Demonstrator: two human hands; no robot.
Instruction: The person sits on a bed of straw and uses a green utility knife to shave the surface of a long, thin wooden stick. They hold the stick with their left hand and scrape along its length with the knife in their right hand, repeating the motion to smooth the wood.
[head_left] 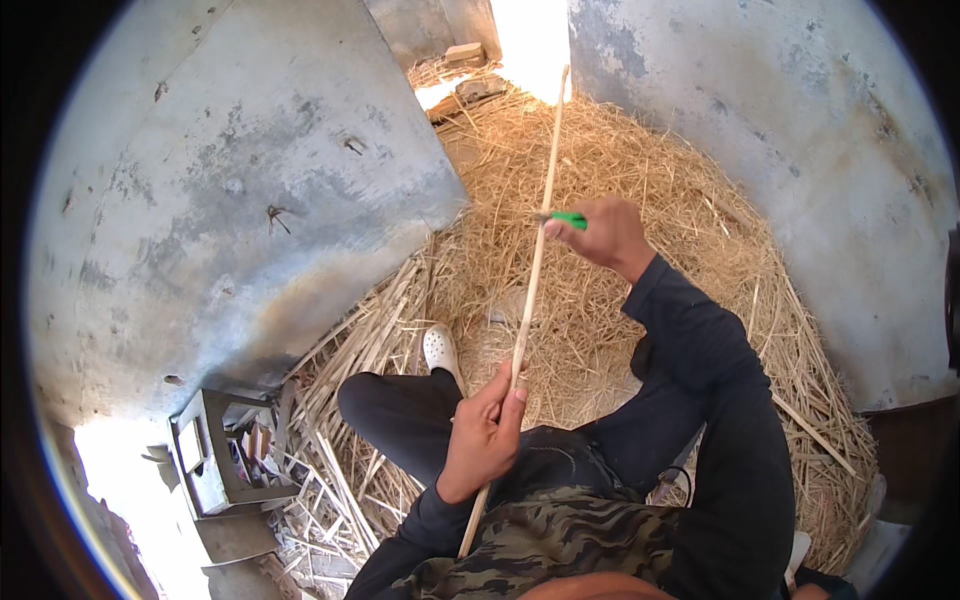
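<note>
A long, thin pale strip (534, 290), likely split bamboo or wood, runs from beside my waist up toward the bright gap at the far side. Near its lower part my left hand (484, 432) is closed around it. Farther along, my right hand (604, 236) grips a green-handled knife (568, 219). Its short dark blade meets the strip at the strip's right edge; the exact cutting contact is too small to make out. Both my forearms wear dark sleeves.
Straw-like shavings (650, 170) cover the floor ahead, with split strips (350, 350) heaped at left. Grey stained walls (240, 170) rise on both sides. A box-like stand (215, 470) holding odds and ends is at lower left. My white clog (440, 350) rests among the shavings.
</note>
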